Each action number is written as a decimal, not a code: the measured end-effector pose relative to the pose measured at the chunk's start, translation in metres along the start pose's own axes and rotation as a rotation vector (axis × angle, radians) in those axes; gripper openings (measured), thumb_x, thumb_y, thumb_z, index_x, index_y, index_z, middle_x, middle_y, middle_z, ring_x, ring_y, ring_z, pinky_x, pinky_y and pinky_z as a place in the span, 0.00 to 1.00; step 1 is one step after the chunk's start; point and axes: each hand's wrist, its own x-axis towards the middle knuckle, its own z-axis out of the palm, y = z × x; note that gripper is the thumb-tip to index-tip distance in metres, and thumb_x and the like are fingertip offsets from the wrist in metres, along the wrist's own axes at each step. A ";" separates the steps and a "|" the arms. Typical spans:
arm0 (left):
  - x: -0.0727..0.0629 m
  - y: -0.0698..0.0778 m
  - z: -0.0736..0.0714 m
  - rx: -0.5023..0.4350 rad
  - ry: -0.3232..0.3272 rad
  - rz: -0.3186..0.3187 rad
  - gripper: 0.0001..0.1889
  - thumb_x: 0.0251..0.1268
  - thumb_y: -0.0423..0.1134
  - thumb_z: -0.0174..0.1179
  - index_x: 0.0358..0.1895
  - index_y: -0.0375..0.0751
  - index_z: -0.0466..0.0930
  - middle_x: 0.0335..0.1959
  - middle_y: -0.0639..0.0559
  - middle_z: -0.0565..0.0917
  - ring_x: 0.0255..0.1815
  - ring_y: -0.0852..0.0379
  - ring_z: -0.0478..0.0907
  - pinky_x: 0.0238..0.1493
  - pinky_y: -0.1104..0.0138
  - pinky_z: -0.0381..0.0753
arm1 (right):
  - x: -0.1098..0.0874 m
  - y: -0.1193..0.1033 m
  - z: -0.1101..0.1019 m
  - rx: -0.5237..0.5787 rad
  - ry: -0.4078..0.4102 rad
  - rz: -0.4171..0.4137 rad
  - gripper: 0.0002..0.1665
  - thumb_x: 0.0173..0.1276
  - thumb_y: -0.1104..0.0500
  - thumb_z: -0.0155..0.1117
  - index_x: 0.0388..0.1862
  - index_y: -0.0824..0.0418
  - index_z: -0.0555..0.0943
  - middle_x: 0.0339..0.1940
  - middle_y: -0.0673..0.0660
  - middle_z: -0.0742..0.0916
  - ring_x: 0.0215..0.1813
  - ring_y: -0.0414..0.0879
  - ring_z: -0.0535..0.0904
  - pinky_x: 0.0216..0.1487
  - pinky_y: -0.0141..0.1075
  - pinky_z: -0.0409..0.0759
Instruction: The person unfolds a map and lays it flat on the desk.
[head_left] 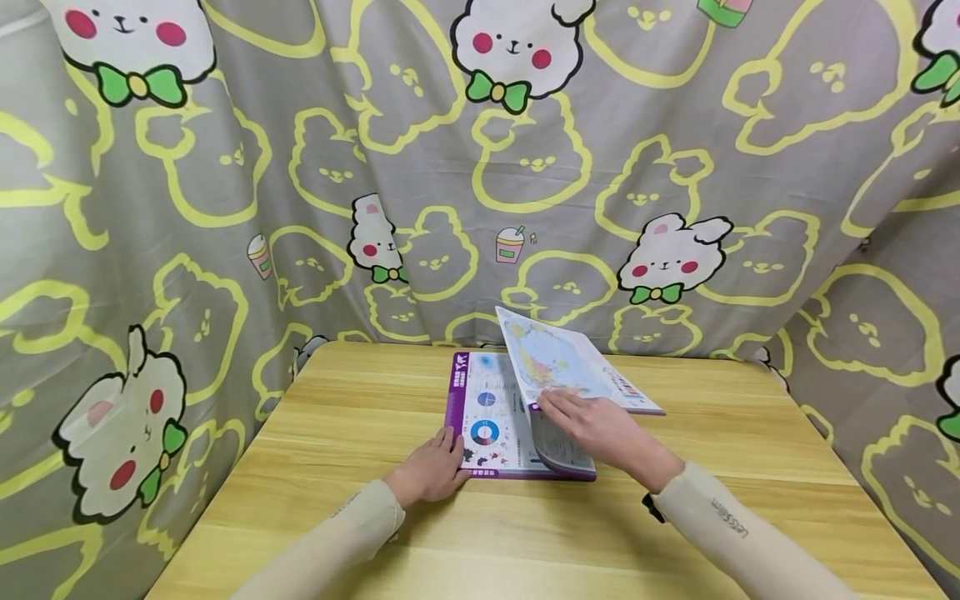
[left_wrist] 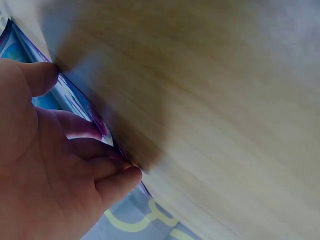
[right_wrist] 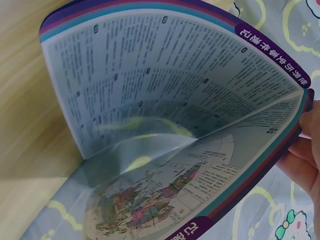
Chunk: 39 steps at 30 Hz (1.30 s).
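Observation:
A folding map with purple borders lies partly opened on the wooden table, its left panel flat with printed charts and a ring diagram. One panel with a world map stands lifted and tilted to the right. My left hand rests at the lower left edge of the flat panel, its fingertips on the border; in the left wrist view the hand lies along that edge. My right hand grips the lifted panel at its near edge. The right wrist view has the map's curved inner sides, dense with text, and the right hand's fingers at the corner.
The light wooden table extends around the map on all sides. A grey curtain with rabbit and yellow outline patterns hangs behind and at both sides of the table. A dark band shows at the right wrist.

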 end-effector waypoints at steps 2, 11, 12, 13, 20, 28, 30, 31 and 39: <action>0.000 -0.001 0.000 -0.004 -0.003 -0.004 0.34 0.73 0.56 0.41 0.70 0.30 0.59 0.70 0.30 0.57 0.71 0.39 0.54 0.70 0.55 0.57 | -0.003 0.002 -0.001 0.003 0.005 0.003 0.23 0.68 0.74 0.46 0.60 0.67 0.75 0.58 0.62 0.80 0.56 0.53 0.78 0.42 0.42 0.82; -0.004 -0.004 -0.002 -0.050 -0.026 -0.034 0.34 0.72 0.54 0.42 0.69 0.29 0.59 0.70 0.30 0.56 0.72 0.38 0.52 0.70 0.54 0.55 | -0.011 0.011 -0.010 0.006 0.086 0.028 0.38 0.78 0.64 0.13 0.58 0.67 0.77 0.55 0.62 0.82 0.54 0.53 0.80 0.41 0.43 0.83; -0.004 -0.005 -0.002 -0.052 -0.026 -0.035 0.34 0.72 0.54 0.43 0.69 0.29 0.59 0.70 0.30 0.56 0.72 0.38 0.52 0.70 0.54 0.55 | -0.012 0.011 -0.011 0.004 0.090 0.031 0.40 0.77 0.63 0.11 0.57 0.67 0.77 0.55 0.62 0.82 0.53 0.53 0.80 0.41 0.43 0.83; -0.004 -0.005 -0.002 -0.052 -0.029 -0.035 0.34 0.72 0.54 0.42 0.69 0.29 0.59 0.70 0.30 0.56 0.72 0.38 0.52 0.70 0.54 0.55 | -0.013 0.012 -0.012 0.004 0.092 0.034 0.40 0.77 0.63 0.10 0.57 0.67 0.78 0.55 0.62 0.82 0.53 0.53 0.80 0.41 0.43 0.83; -0.006 -0.007 -0.003 -0.059 -0.034 -0.028 0.34 0.72 0.53 0.42 0.69 0.27 0.58 0.70 0.29 0.56 0.72 0.38 0.51 0.70 0.54 0.54 | -0.021 0.015 -0.016 0.008 0.102 0.050 0.40 0.77 0.62 0.11 0.57 0.68 0.78 0.54 0.62 0.82 0.53 0.54 0.80 0.41 0.44 0.83; -0.007 -0.012 -0.002 -0.075 -0.041 -0.044 0.34 0.71 0.51 0.43 0.69 0.25 0.57 0.70 0.29 0.55 0.72 0.37 0.51 0.70 0.54 0.54 | -0.030 0.019 -0.018 -0.009 0.175 0.051 0.37 0.78 0.62 0.16 0.55 0.69 0.78 0.51 0.63 0.83 0.50 0.56 0.82 0.37 0.44 0.83; -0.008 -0.013 -0.001 -0.077 -0.043 -0.050 0.34 0.70 0.51 0.43 0.69 0.25 0.57 0.71 0.29 0.55 0.72 0.38 0.51 0.70 0.54 0.54 | -0.032 0.021 -0.017 -0.009 0.203 0.047 0.35 0.79 0.61 0.18 0.54 0.70 0.78 0.50 0.64 0.84 0.48 0.56 0.82 0.36 0.45 0.83; -0.008 -0.013 -0.001 -0.081 -0.045 -0.052 0.34 0.70 0.51 0.43 0.69 0.25 0.57 0.71 0.29 0.55 0.72 0.37 0.51 0.70 0.54 0.54 | -0.033 0.022 -0.017 -0.004 0.219 0.045 0.35 0.79 0.61 0.19 0.53 0.70 0.79 0.50 0.64 0.84 0.48 0.56 0.82 0.36 0.45 0.83; -0.011 -0.017 -0.003 -0.101 -0.047 -0.062 0.34 0.70 0.50 0.43 0.69 0.24 0.57 0.71 0.29 0.55 0.72 0.37 0.50 0.71 0.54 0.54 | -0.042 0.027 -0.022 -0.007 0.298 0.057 0.31 0.80 0.61 0.25 0.50 0.70 0.80 0.47 0.64 0.85 0.45 0.56 0.83 0.33 0.46 0.83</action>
